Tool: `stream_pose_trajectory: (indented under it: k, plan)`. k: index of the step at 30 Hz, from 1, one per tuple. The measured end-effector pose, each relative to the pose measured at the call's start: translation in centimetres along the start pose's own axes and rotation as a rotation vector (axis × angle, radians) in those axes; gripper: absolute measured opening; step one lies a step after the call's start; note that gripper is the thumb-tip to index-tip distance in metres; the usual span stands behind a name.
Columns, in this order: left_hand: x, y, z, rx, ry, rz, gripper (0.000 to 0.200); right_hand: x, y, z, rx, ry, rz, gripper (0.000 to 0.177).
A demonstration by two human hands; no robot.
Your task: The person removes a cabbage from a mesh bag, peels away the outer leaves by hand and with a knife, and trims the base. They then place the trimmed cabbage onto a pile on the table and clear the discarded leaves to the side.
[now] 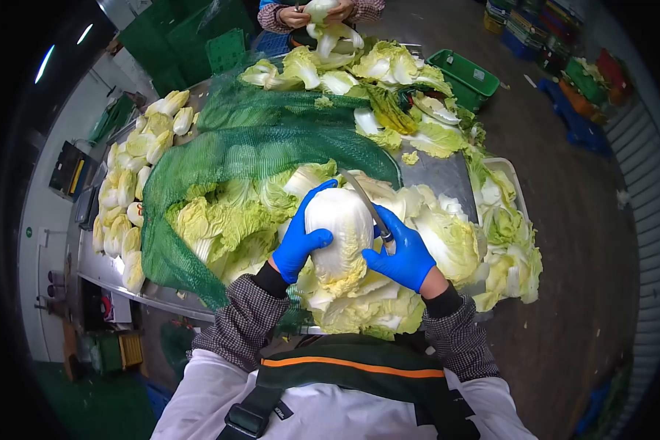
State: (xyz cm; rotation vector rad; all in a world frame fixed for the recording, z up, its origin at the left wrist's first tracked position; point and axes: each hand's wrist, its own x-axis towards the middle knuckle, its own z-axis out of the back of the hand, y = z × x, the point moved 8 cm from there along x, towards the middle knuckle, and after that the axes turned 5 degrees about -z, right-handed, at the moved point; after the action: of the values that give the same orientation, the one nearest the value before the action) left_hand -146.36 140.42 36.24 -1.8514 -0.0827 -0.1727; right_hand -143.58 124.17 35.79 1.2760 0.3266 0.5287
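Looks mid-trim: your left grip (301, 238) clasps the pale oval cabbage (341, 227) at 6 o'clock on the steel desk (433, 176), right grip (407, 258) closed on the thin-bladed knife (367, 204); trimmed heads (125, 198) piled at 9 o'clock, green mesh sack (257, 147) unemptied.

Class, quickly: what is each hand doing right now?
Left hand: closed on the cabbage.
Right hand: closed on the knife.

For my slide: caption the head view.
Gloved left hand grips a cabbage; right hand holds a knife beside it.
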Motion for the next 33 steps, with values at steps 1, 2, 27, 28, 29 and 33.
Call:
stream_pose_trajectory:
  k: [1,2,27,28,29,33]
  plan:
    - [-0.1,-0.2,0.0,-0.009,0.000,-0.001,0.098,0.0,0.1,0.1,-0.018,0.008,-0.034,0.074]
    - [-0.1,-0.4,0.0,-0.017,0.000,-0.006,0.098,0.0,0.2,0.2,-0.036,0.016,-0.065,0.074]
    - [-0.4,-0.3,10.2,-0.678,-0.586,-0.081,0.064,1.4,-1.2,-1.7,0.148,0.116,-0.284,0.026]
    - [-0.3,-0.3,10.1,-0.724,-0.531,-0.043,0.063,2.7,-0.3,-1.2,0.103,-0.003,-0.055,0.030]
    - [-0.2,-0.3,9.7,-0.771,-0.471,-0.002,0.062,4.1,1.7,-2.0,0.084,0.030,0.033,0.034]
    - [0.2,-0.8,9.0,-0.902,-0.283,0.115,0.059,5.9,5.7,-5.4,-0.107,0.094,0.140,0.046]
